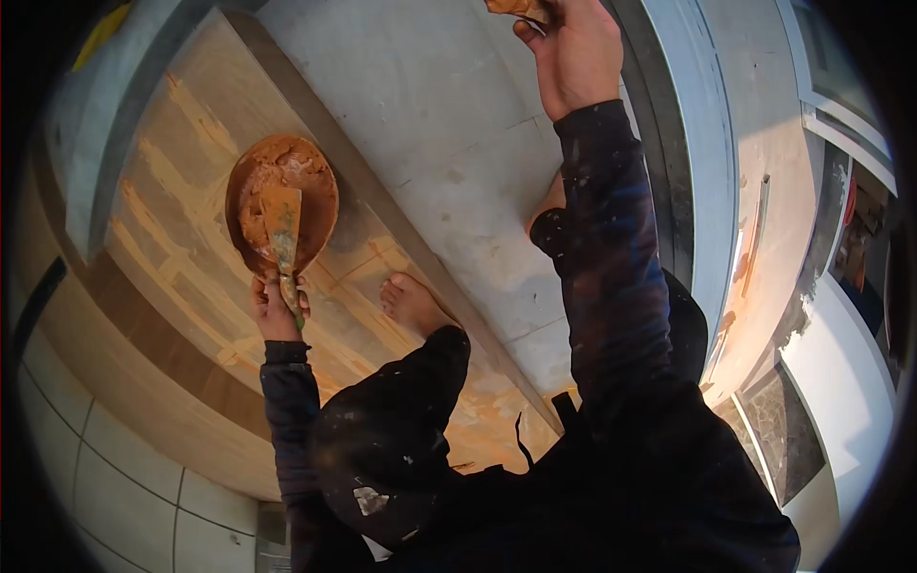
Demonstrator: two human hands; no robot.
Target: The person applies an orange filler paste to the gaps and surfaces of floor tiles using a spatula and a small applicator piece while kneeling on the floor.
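Bowl: a round pan (282, 202) caked with orange-brown paste was gripped at its near rim by the left hand (275, 307), held out over the tan boards below.
Left hand: fingers were closed tight around the rim and around the handle of a flat scraper (283, 237) that lay blade-up across the paste, just above the knuckles.
Right hand: the right hand (571, 53) was raised far overhead, fingers curled around something smeared with the same paste (511, 8) at the frame's top edge; what it was could not be told.
Footing: a bare foot (413, 304) stood on the boards just right of the left hand, near the dark edge of a grey slab (449, 143).
Risk, paste: the pan looked tilted; loaded paste could have slid off because one hand carried both pan and scraper.
Risk, scraper: a loosened grip might have dropped it beside the bare foot.
Risk, balance: the high reach could have shifted weight toward the slab's edge.
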